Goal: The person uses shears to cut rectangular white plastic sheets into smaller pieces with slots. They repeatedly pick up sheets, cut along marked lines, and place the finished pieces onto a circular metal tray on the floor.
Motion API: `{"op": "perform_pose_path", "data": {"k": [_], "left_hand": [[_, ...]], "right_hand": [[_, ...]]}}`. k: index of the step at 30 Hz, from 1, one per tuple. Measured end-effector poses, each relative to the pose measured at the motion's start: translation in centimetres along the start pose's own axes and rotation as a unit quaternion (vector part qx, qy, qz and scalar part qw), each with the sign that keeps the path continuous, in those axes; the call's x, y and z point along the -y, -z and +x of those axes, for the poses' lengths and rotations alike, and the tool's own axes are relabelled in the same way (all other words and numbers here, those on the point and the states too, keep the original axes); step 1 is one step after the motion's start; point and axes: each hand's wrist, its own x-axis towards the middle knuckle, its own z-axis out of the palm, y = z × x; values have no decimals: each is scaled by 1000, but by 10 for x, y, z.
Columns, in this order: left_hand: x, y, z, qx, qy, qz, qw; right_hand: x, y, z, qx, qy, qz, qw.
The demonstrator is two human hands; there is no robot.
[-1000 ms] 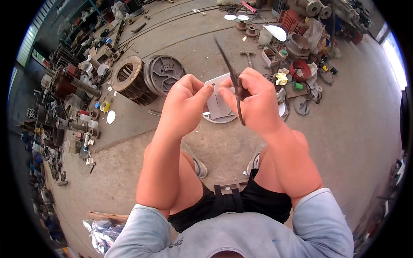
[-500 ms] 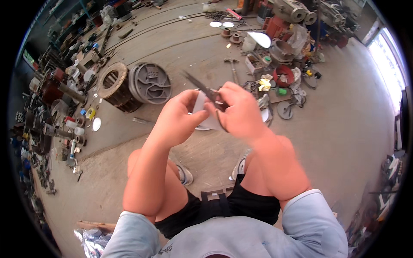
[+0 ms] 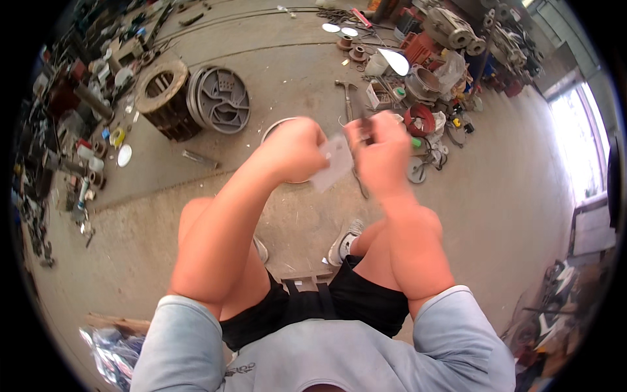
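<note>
My left hand [image 3: 297, 150] is closed on one edge of a small whitish, thin sheet [image 3: 333, 166], which hangs between my two hands. The fingers of my right hand [image 3: 385, 157] wrap round dark scissors [image 3: 366, 124], smeared by motion; the blades point away from me and stand a little apart from the sheet. Whether the scissors' blades are spread cannot be made out. Below my left hand, a round thing with a pale rim [image 3: 277, 123] shows in part, mostly hidden by that hand and forearm. A hammer [image 3: 347, 98] lies on the floor beyond my hands.
At the left stand a slotted metal cylinder [image 3: 160, 98] and a grey spoked wheel [image 3: 224, 101]. To the right are a red round container [image 3: 420, 119], a grey disc [image 3: 416, 170] and heaped machine parts [image 3: 450, 29]. White discs [image 3: 331, 28] lie farther off.
My right hand has moved right with the scissors, away from the sheet. The left hand has turned and shifted right, and more of the sheet shows. The view has swung a little.
</note>
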Motion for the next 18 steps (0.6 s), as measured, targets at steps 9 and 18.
{"op": "perform_pose_path", "data": {"k": [9, 18], "left_hand": [[24, 26, -29, -188, -77, -338, 919], [20, 55, -48, -279, -164, -591, 739]], "right_hand": [[-2, 49, -14, 91, -337, 325, 879], [69, 12, -44, 347, -301, 390, 798]]}}
